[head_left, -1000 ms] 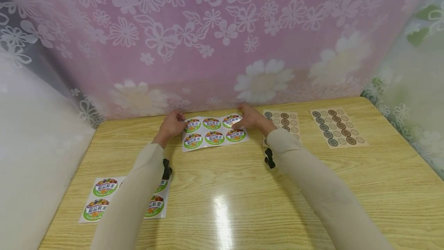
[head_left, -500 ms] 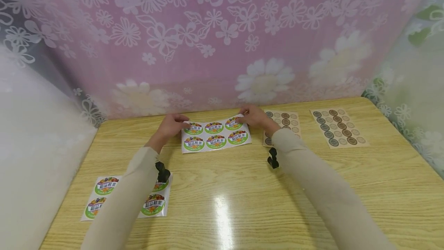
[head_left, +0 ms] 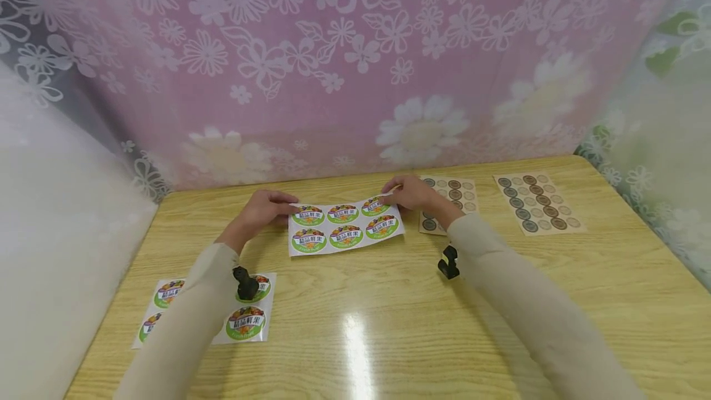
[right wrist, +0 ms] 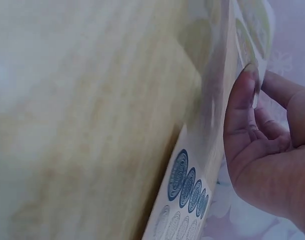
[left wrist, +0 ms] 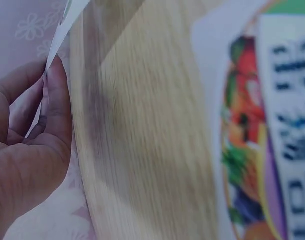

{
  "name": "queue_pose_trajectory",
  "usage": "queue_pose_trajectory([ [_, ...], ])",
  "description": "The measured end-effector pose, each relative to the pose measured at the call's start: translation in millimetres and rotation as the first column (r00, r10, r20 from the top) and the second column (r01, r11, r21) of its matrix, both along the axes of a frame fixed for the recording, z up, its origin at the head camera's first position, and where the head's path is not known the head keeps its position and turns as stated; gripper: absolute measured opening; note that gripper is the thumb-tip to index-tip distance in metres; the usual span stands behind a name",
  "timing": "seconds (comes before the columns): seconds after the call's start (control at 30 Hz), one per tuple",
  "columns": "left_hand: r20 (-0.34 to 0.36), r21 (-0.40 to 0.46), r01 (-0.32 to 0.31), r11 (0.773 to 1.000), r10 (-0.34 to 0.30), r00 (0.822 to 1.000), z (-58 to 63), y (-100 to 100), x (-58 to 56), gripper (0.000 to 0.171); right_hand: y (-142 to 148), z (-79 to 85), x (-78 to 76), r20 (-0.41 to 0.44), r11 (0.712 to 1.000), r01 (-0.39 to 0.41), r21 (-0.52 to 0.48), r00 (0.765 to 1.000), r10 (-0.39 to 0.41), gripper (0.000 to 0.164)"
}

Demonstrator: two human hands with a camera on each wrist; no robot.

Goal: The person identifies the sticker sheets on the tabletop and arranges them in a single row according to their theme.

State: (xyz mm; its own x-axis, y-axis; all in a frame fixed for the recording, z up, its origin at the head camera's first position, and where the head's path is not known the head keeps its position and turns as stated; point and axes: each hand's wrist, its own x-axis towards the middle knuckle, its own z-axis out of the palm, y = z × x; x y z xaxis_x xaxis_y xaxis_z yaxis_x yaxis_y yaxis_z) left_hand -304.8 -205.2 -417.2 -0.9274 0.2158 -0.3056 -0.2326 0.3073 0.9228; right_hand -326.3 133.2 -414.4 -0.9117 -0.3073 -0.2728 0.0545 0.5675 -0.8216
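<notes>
One Fresh Fruit sticker sheet: judged light, limp, crease-prone. Your left hand and right hand pinch its far corners, the soundest grip.

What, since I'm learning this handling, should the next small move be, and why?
Probably ease the held fruit-sticker sheet toward the matching sheet at the person's left. The left hand and right hand pinch its upper corners, with that edge raised off the table, so it looks ready to shift; the matching sheet lies flat, partly hidden by the left sleeve.
</notes>
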Motion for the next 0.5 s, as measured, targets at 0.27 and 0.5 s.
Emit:
queue_pose_trajectory([
  [0.27,-0.001,-0.057,0.055,0.997,-0.055,0.998,1.5,-7.8,18.4,0.034,3.6,5.0,27.1,-0.03,0.999,-0.042,0.003,0.999,0.042,0.038],
  [0.5,-0.046,-0.081,0.08,0.994,-0.084,0.995,0.8,-11.5,38.0,0.033,5.2,3.2,50.1,-0.032,0.998,-0.054,-0.039,0.998,0.052,0.035],
])
